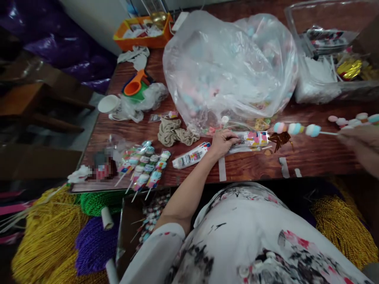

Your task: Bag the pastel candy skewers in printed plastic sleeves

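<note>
My right hand [363,144], blurred at the right edge, pinches the white stick of a marshmallow skewer [295,129]. Pink, white, yellow and blue marshmallows on it point left, toward the printed plastic bags [251,139]. My left hand [223,142] is closed at the left end of these bags, its fingertips gripping the plastic. A brown-gold foil piece [280,140] lies by the bags' right end. Left of my left hand is a flat stack of printed wrappers [191,156]. Several bagged marshmallow skewers [147,163] lie farther left near the table edge.
A large clear bag of marshmallows [227,59] fills the table's back middle. At right stand a clear plastic bin [325,88] and loose marshmallows [355,119]. A crumpled beige cloth [171,132], a white cup [109,104] and an orange basket [142,41] are left.
</note>
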{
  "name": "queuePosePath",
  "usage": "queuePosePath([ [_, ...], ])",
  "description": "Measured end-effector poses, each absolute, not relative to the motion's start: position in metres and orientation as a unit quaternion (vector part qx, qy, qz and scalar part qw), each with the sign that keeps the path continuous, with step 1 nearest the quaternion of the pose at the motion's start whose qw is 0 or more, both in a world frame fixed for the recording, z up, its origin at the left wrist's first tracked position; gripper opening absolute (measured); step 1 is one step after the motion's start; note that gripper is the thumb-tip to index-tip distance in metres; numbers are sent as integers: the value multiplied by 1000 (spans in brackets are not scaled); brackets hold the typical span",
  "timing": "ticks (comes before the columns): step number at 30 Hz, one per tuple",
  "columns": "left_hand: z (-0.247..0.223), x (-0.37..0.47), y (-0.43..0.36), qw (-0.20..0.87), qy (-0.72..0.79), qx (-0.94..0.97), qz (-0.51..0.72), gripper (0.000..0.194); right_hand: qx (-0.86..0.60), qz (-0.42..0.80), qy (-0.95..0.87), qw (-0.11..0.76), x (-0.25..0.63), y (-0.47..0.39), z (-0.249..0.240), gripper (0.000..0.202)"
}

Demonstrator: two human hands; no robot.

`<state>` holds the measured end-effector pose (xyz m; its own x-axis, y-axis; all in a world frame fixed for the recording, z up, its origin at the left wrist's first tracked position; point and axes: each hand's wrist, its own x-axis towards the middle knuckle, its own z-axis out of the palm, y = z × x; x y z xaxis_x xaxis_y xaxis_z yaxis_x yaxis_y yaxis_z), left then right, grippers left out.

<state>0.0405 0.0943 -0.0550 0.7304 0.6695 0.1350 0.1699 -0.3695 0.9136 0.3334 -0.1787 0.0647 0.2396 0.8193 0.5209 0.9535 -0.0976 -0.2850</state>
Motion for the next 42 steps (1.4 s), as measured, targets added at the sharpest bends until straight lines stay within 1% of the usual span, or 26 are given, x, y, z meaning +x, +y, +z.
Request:
queuePosePath([
  [2,-55,40,94,513,266,776,255,3,-693,-103,-645,307,310,-166,48,13],
  [7,-60,40,95,521,261,766,271,2,-672,-59,-649,351,285,-150,15,21],
  [13,-65,39,95,517,243,768,290,4,-734,-13,-537,416,280,-161,2,11],
  [19,-68,38,95,502,245,776,292,13,-749,39,-485,449,266,-169,-25,13],
  [23,-68,37,95,486,232,788,297,13,-742,27,-521,421,266,-172,-34,12],
  [28,-66,37,90,456,196,817,294,12,-708,-21,-603,366,271,-170,-26,9],
  [33,-64,36,87,428,171,835,301,15,-676,-46,-646,353,276,-165,-18,11],
  [35,-64,35,88,423,166,838,302,17,-665,-74,-669,325,278,-165,-16,13],
  [39,-64,33,90,404,148,850,305,18,-654,-148,-701,242,281,-168,-14,15],
  [42,-64,32,90,389,149,858,302,17,-654,-132,-702,250,279,-170,-16,19],
])
